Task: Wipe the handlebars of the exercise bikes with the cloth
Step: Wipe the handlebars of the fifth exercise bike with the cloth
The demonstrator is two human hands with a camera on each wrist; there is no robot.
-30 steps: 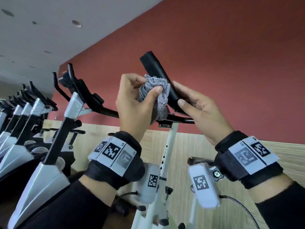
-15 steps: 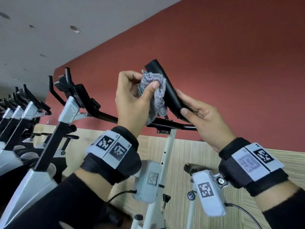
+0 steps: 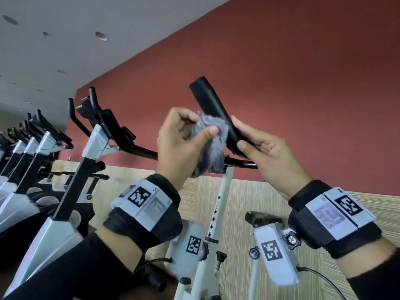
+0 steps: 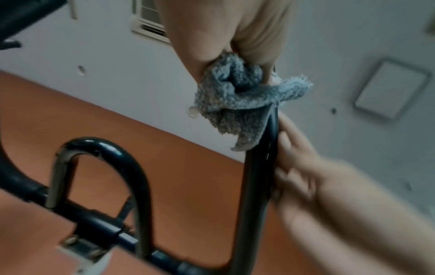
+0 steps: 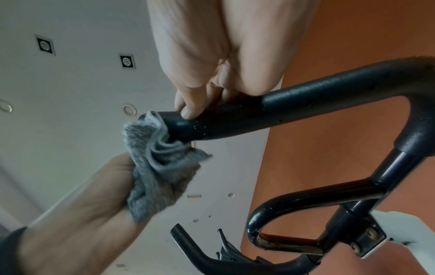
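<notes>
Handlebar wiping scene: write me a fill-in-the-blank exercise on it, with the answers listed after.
1. The grey cloth is bunched in the person's ____ hand.
2. The right hand steadies the black ____ of the nearest bike.
3. The wall behind the handlebar is painted ____.
4. More exercise bikes stand in a row on the person's ____ side.

Answers: left; handlebar; red; left

red wall, wood panelling, ceiling lights

The cloth lies left of the handlebar, touching it.
</notes>
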